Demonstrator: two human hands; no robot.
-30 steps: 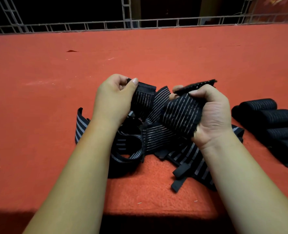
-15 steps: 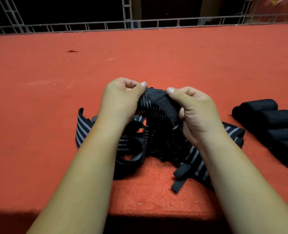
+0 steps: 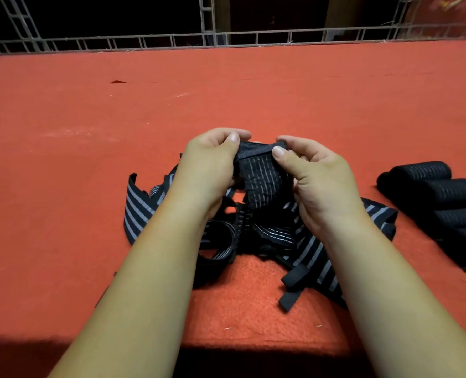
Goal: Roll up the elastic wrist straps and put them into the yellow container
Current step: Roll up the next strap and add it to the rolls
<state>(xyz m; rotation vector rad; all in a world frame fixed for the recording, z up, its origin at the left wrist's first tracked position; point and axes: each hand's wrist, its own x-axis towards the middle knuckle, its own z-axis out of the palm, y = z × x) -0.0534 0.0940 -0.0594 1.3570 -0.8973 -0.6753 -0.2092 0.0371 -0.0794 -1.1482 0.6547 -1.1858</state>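
Together, left hand and right hand pinched a black grey-striped elastic strap; a slipping thumb could unroll it.

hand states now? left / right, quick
Left hand: closed, pinching the left end of the strap top edge.
Right hand: closed, pinching the same strap's right end.

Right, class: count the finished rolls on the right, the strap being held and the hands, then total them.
Finished rolls: 4 plainly showing
Held strap: 1
Hands: 2, left hand and right hand
Total: 7
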